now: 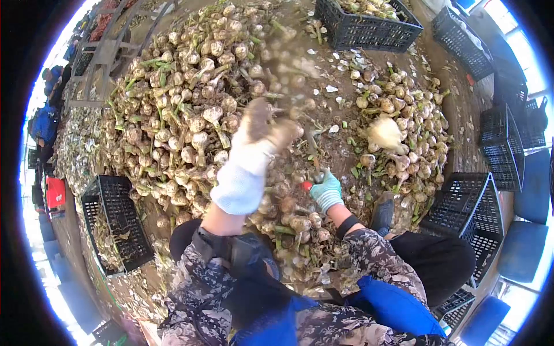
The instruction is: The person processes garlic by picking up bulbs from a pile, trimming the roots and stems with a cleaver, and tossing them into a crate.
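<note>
My left hand (262, 130), in a whitish glove with soiled fingers, is blurred over the inner edge of a large heap of garlic bulbs (199, 124). Its fingers look spread, with no bulb visible in them. In a teal and white glove, my right hand (328, 193) is closed around a red-handled tool (306, 185) low in the middle; its exact kind I cannot tell. A smeared pale garlic bulb (385, 134) shows over the smaller garlic pile (412, 153) on the right. More loose bulbs (300, 224) lie between my feet.
Black plastic crates stand around me: one with garlic at the top (375, 33), one with dry scraps at left (118, 225), one at right (467, 202). Peel scraps (332, 89) litter the ground. People in blue (43, 124) are at far left, near a red container (55, 192).
</note>
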Available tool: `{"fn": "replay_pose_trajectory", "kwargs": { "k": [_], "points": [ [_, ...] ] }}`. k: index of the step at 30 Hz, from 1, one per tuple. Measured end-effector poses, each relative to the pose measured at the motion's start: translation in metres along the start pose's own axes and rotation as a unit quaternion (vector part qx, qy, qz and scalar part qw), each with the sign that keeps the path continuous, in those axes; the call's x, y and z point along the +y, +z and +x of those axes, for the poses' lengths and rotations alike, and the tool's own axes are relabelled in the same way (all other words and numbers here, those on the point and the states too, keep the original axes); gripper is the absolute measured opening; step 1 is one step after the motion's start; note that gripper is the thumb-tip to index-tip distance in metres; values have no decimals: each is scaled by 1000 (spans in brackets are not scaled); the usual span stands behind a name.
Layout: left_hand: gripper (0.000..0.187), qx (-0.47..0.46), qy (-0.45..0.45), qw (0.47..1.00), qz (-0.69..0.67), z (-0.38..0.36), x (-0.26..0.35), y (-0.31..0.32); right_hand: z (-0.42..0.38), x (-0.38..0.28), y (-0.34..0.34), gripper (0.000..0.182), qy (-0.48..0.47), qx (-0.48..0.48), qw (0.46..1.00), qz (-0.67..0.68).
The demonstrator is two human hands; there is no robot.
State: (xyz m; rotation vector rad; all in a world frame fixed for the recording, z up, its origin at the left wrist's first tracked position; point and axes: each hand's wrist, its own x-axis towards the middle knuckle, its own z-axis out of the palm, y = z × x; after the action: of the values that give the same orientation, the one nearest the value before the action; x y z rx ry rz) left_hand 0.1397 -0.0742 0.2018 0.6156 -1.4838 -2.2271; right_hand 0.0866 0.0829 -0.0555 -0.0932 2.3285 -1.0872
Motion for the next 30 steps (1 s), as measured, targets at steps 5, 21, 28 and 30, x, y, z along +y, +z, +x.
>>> {"fn": "replay_pose_trajectory", "kwargs": {
  "k": [5, 21, 28, 30],
  "points": [
    [35, 83, -94, 991, -35, 12, -29, -35, -4, -29, 27, 46, -82, -12, 956, -282],
    [40, 157, -89, 934, 308, 2, -27, -50, 28, -60, -63, 41, -116, 77, 987, -84],
    [36, 205, -60, 973, 90, -13, -9, -56, 24, -77, -61, 52, -42, 69, 987, -138],
    [35, 195, -87, 973, 90, -11, -10, -52, 43, -67, -49, 49, -37, 68, 987, -138]
  ]
}}
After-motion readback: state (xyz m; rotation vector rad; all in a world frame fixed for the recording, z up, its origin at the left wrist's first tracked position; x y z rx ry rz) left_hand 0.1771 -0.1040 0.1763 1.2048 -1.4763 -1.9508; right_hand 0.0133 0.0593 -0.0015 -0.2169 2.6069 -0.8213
